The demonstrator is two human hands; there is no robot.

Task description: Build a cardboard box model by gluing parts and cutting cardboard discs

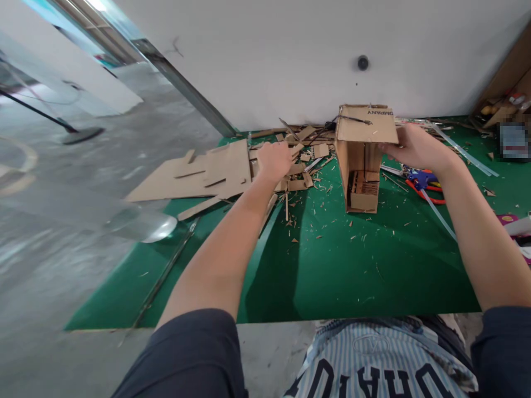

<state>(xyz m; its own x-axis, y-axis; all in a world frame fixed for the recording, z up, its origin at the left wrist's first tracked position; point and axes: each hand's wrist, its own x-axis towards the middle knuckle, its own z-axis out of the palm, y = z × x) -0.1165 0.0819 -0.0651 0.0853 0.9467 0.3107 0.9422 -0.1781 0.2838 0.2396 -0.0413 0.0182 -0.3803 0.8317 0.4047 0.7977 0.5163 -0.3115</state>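
Observation:
My left hand [274, 160] is among the cardboard scraps [306, 132], knuckles up and fingers curled downward. Whatever lies under its fingers is hidden from me. Beside it rest flat cardboard sheets [232, 160], with narrow strips on top. On the right, my right hand [412, 146] grips the overhanging top of an upright cardboard model [367, 127], thumb under the edge. This model is open at the front, with a small cardboard box section [365, 200] at its base and a thin dark rod inside. A thin dark piece lies across its top.
Pliers with red handles and a blue tool [423, 180] lie right of the model. Clear strips [464, 149] are farther right. A white wall [290, 61] backs the green tabletop [352, 271]. A clear plastic container [143, 224] sits at the left edge; crumbs are scattered around.

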